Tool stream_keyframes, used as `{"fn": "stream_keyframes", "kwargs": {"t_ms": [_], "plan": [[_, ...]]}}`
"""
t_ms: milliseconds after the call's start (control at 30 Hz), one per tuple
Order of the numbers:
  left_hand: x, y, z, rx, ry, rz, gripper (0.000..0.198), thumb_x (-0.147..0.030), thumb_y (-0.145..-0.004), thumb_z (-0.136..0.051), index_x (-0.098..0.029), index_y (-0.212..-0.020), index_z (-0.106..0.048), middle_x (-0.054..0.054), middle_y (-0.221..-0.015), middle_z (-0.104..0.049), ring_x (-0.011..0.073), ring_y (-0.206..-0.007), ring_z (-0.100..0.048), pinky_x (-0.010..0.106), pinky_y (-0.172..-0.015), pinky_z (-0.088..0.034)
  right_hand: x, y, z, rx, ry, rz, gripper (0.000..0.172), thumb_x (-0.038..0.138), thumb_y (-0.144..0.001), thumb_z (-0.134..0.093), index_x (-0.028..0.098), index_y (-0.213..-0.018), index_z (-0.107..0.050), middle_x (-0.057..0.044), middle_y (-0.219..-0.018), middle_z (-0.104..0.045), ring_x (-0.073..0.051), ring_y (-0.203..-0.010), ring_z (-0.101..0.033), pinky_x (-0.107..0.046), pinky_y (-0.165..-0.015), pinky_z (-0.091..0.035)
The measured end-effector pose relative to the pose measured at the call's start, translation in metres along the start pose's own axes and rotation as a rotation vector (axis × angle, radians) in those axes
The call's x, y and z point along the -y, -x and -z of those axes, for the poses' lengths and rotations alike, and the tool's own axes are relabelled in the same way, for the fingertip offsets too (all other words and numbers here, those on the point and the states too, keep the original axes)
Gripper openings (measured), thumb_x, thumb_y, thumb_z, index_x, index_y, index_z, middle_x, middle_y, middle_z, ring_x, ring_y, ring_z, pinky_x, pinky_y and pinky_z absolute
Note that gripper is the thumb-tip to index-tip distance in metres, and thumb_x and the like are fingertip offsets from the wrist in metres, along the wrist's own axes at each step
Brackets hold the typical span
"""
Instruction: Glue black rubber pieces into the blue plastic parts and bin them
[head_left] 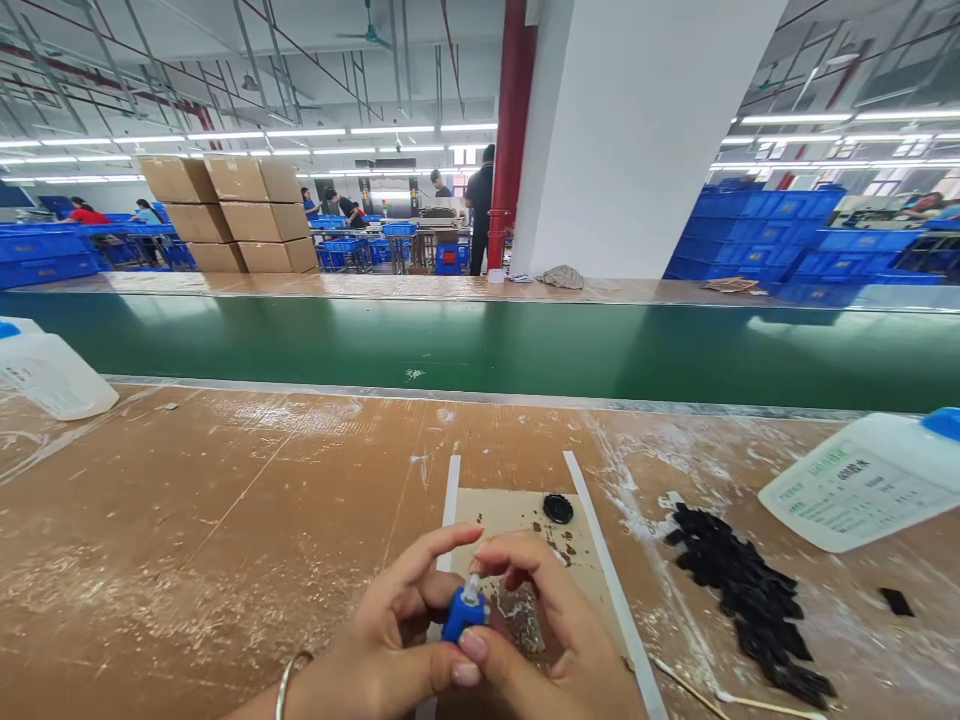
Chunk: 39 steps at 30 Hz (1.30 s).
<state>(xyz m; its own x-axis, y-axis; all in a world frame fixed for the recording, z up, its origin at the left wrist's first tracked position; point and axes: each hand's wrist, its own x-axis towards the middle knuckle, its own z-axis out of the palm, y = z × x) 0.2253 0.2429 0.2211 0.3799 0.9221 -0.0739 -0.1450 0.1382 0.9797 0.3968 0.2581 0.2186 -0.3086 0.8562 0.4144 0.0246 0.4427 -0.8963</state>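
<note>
I have the left hand and right hand both clenched on a small blue plastic part with a white tip. It's pinched between fingers and thumbs, low and centre over the worktop, white tip pointing up. Thin silver bangle on the left wrist.

Under the hands is a tan card sheet flecked with dark brown specks, lying between two long white strips. A round black ring sits on that card, just past the right hand, not touching it.

Worktop is brown with white powdery streaks. Right of the card: a loose heap of flat black pieces, one stray black piece beyond it. Thin wooden sticks lie at the bottom right edge of the view. A white plastic jug with a blue cap lies on its side at right; a second white plastic jug sits at the left edge.

Past the worktop runs a green conveyor belt. Far side: stacked blue plastic crates, brown cardboard cartons, and a co-worker in dark clothes standing by a red pillar. Other co-workers are further off.
</note>
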Motion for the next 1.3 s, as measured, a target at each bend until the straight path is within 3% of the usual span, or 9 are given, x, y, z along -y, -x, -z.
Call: {"fn": "stream_keyframes", "kwargs": {"t_ms": [167, 300, 467, 600, 700, 800, 967, 1100, 1300], "plan": [[-0.004, -0.009, 0.014, 0.055, 0.079, -0.037, 0.06, -0.027, -0.074, -0.072, -0.031, -0.129, -0.048, 0.003, -0.085, -0.07, 0.016, -0.075, -0.062, 0.029, -0.073, -0.046, -0.004, 0.0, 0.026, 0.073, -0.05, 0.131, 0.03, 0.026, -0.09, -0.052, 0.034, -0.119, -0.053, -0.001, -0.111, -0.058, -0.016, -0.097, -0.054, -0.027, -0.082, -0.046], [-0.001, -0.019, 0.024, -0.003, 0.117, -0.036, 0.037, -0.03, -0.071, -0.074, -0.023, -0.105, -0.064, 0.006, -0.079, -0.07, 0.0186, -0.074, -0.062, 0.035, -0.078, -0.049, -0.017, 0.006, 0.079, -0.066, 0.321, 0.161, 0.019, 0.021, -0.093, -0.048, 0.027, -0.107, -0.059, -0.001, -0.099, -0.063, -0.016, -0.093, -0.057, -0.027, -0.082, -0.045], [-0.006, -0.028, 0.026, -0.197, 0.175, -0.067, 0.03, -0.031, -0.07, -0.075, -0.024, -0.098, -0.067, 0.003, -0.076, -0.064, 0.0177, -0.073, -0.059, 0.037, -0.077, -0.053, -0.035, 0.007, 0.159, -0.278, 0.773, 0.022, 0.016, 0.032, -0.092, -0.049, 0.024, -0.097, -0.062, -0.003, -0.098, -0.065, -0.021, -0.09, -0.059, -0.034, -0.081, -0.045], [-0.015, -0.037, 0.034, -0.352, 0.201, -0.056, 0.03, -0.034, -0.074, -0.071, -0.025, -0.102, -0.066, 0.003, -0.076, -0.06, 0.0149, -0.071, -0.055, 0.025, -0.065, -0.053, -0.045, -0.012, 0.209, -0.293, 0.805, -0.098, 0.024, 0.039, -0.087, -0.049, 0.022, -0.091, -0.065, -0.005, -0.089, -0.067, -0.024, -0.079, -0.06, -0.036, -0.071, -0.047], [-0.018, -0.044, 0.041, -0.459, 0.15, -0.008, 0.031, -0.032, -0.07, -0.075, -0.023, -0.099, -0.067, 0.002, -0.072, -0.059, 0.0129, -0.066, -0.052, 0.021, -0.059, -0.05, -0.061, -0.029, 0.231, -0.285, 0.783, -0.106, 0.027, 0.04, -0.083, -0.05, 0.02, -0.088, -0.066, -0.006, -0.083, -0.068, -0.024, -0.073, -0.06, -0.037, -0.067, -0.048], [-0.018, -0.048, 0.041, -0.51, 0.115, 0.046, 0.034, -0.032, -0.063, -0.08, -0.021, -0.094, -0.069, 0.002, -0.066, -0.058, 0.0128, -0.061, -0.049, 0.02, -0.053, -0.048, -0.08, -0.033, 0.236, -0.293, 0.789, -0.073, 0.027, 0.037, -0.085, -0.046, 0.018, -0.089, -0.065, -0.009, -0.086, -0.068, -0.025, -0.076, -0.061, -0.039, -0.07, -0.049], [-0.018, -0.048, 0.038, -0.589, 0.134, 0.046, 0.025, -0.03, -0.067, -0.076, -0.02, -0.088, -0.07, 0.001, -0.063, -0.056, 0.0112, -0.059, -0.047, 0.018, -0.05, -0.044, -0.091, -0.019, 0.222, -0.19, 0.82, -0.004, 0.02, 0.028, -0.091, -0.044, 0.018, -0.096, -0.061, -0.008, -0.096, -0.067, -0.025, -0.091, -0.06, -0.04, -0.081, -0.047], [-0.016, -0.049, 0.041, -0.576, 0.15, 0.066, 0.027, -0.029, -0.064, -0.077, -0.021, -0.089, -0.07, 0.001, -0.062, -0.056, 0.0124, -0.058, -0.047, 0.021, -0.049, -0.044, -0.084, -0.016, 0.212, -0.11, 0.814, 0.024, 0.015, 0.022, -0.092, -0.044, 0.018, -0.097, -0.059, -0.007, -0.095, -0.065, -0.024, -0.09, -0.059, -0.04, -0.081, -0.045], [-0.016, -0.055, 0.036, -0.578, 0.147, 0.025, 0.032, -0.032, -0.078, -0.066, -0.021, -0.108, -0.066, 0.001, -0.067, -0.055, 0.0112, -0.061, -0.047, 0.019, -0.051, -0.044, -0.046, -0.009, 0.197, 0.074, 0.748, 0.061, 0.01, 0.019, -0.093, -0.05, 0.022, -0.09, -0.06, -0.002, -0.089, -0.063, -0.021, -0.089, -0.055, -0.035, -0.079, -0.044]]}}
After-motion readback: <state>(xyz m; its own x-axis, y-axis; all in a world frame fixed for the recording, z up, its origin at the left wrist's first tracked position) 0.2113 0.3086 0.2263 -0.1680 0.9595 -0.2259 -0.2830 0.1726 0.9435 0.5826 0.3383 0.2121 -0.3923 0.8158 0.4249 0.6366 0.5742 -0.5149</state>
